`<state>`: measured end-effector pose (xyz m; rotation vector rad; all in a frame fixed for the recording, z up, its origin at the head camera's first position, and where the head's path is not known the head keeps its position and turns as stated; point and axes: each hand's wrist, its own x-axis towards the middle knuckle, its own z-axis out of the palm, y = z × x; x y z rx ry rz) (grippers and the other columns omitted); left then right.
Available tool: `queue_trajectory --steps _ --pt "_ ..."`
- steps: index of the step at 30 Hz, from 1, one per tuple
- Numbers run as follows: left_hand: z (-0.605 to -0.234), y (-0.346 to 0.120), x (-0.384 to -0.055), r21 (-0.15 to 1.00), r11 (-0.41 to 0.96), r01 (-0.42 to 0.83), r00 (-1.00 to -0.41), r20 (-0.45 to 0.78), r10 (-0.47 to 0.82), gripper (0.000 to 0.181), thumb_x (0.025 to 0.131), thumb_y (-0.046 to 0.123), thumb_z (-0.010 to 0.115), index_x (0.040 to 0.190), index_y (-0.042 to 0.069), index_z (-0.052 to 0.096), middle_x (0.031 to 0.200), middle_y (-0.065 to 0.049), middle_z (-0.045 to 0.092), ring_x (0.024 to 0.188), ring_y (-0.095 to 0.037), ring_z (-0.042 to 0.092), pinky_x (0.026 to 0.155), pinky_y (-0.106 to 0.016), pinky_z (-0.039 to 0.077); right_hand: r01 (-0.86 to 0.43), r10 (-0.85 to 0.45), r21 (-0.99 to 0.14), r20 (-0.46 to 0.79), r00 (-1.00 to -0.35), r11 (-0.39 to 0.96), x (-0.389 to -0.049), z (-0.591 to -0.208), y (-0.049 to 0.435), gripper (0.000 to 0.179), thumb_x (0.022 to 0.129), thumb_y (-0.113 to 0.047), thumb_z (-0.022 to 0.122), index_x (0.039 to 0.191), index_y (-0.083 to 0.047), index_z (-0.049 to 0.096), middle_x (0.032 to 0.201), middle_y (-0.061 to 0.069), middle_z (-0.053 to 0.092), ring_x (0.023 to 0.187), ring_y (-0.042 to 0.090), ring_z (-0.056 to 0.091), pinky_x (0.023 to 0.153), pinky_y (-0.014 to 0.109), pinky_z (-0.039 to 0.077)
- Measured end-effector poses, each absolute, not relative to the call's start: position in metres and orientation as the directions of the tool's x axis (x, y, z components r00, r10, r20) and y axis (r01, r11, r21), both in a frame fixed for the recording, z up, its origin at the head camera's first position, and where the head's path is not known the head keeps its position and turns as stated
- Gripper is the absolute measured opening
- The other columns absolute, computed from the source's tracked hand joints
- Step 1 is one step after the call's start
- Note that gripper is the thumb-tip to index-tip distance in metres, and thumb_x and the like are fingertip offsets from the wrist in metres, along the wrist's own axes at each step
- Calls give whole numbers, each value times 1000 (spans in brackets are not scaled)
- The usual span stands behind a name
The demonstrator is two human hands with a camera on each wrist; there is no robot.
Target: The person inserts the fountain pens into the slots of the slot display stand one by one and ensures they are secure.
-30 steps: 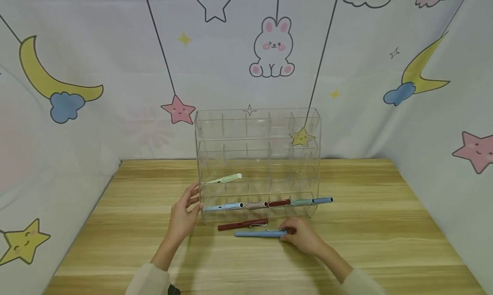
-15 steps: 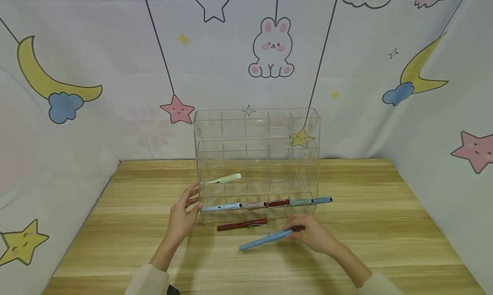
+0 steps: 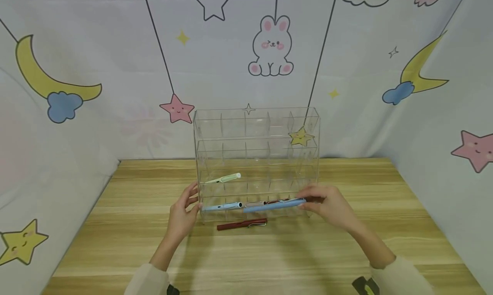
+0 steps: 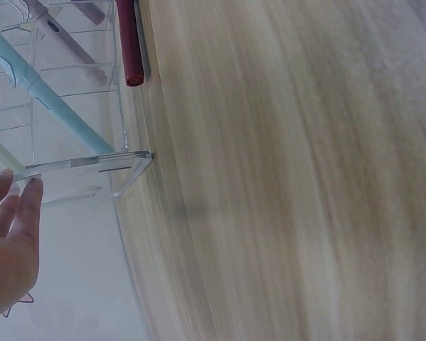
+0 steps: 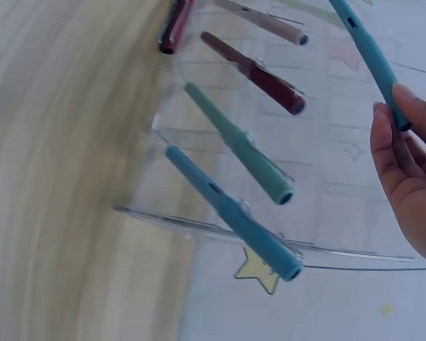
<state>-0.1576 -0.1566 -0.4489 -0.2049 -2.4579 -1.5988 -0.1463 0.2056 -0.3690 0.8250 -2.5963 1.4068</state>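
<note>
A clear acrylic pen rack (image 3: 257, 130) with tiered compartments stands on the table. My left hand (image 3: 184, 213) holds its left side panel, thumb and fingers at the edge. My right hand (image 3: 332, 206) pinches a blue pen (image 3: 267, 207) by its clip end, in front of the lowest tier. That tier bears a light blue pen (image 3: 223, 206), a pinkish pen (image 5: 266, 25), a dark red pen (image 5: 255, 74), a green pen (image 5: 241, 149) and another blue pen (image 5: 230, 213). One tier up leans a pale green pen (image 3: 224, 178). Hand and held pen hide parts of the row in the head view.
Another dark red pen (image 3: 242, 224) lies on the wooden table (image 3: 246, 261) just before the rack. Behind and at both sides hangs a white cloth (image 3: 127, 72) printed with stars, moons and a rabbit.
My right hand has lifted the blue pen off the table, first tilting it, then carrying it up and away toward the rack's lowest tier. The left hand has stayed at the side panel.
</note>
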Motion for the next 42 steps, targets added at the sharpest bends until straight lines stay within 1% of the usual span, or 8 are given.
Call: queue_trajectory --steps 6,8,13,15,24,30,34,42 --pt "-449 -157 -158 882 408 236 -966 258 0 59 81 -15 58 135 4 40 122 -26 51 104 -40 54 79 -46 51 -481 -334 -732 354 -874 483 -160 -355 205 18 76 1 71 93 -2 70 98 11 63 71 9 56 56 20 50" --pt "-449 -157 -159 879 409 244 -963 268 -2 59 81 -15 58 134 3 41 122 -27 51 104 -41 55 79 -47 51 -464 -304 -730 353 -885 502 -164 -352 202 18 77 0 70 94 -1 70 97 11 63 71 9 56 57 20 49" --pt "-450 -157 -159 878 408 250 -961 276 -5 59 81 -16 58 134 3 41 121 -26 52 103 -40 55 78 -46 51 -419 -246 -726 339 -908 546 -172 -349 192 16 77 0 71 94 0 70 93 10 64 65 13 52 52 20 45" --pt "-450 -157 -159 879 409 244 -963 270 -5 59 81 -15 58 134 4 41 121 -26 52 103 -39 55 78 -46 51 -411 -236 -719 338 -911 560 -175 -349 187 17 76 0 71 93 1 70 93 10 64 65 14 52 52 20 45" --pt "-450 -157 -160 889 399 226 -969 248 -4 59 82 -14 58 135 4 40 122 -26 50 105 -39 54 80 -46 51 -457 -260 -648 381 -887 609 -183 -351 170 17 75 2 72 91 3 70 89 10 64 70 17 55 58 21 48" --pt "-449 -157 -159 888 395 236 -966 257 1 59 82 -13 58 136 3 39 123 -27 50 106 -40 54 80 -45 51 -474 -278 -628 390 -878 617 -187 -352 160 16 74 2 72 90 5 69 87 11 64 69 18 55 58 20 48" --pt "-448 -157 -159 882 405 239 -965 262 1 59 81 -14 58 135 3 40 122 -27 51 104 -40 55 80 -45 51 -491 -291 -611 402 -868 621 -191 -354 153 16 74 1 72 90 4 69 84 9 63 67 17 55 58 21 48" --pt "-446 -157 -158 889 397 229 -968 251 -3 59 81 -15 58 134 3 41 121 -27 51 104 -40 55 80 -45 51 -467 -306 -632 353 -884 618 -196 -356 137 19 78 0 70 97 3 68 86 7 61 71 16 54 60 23 48"
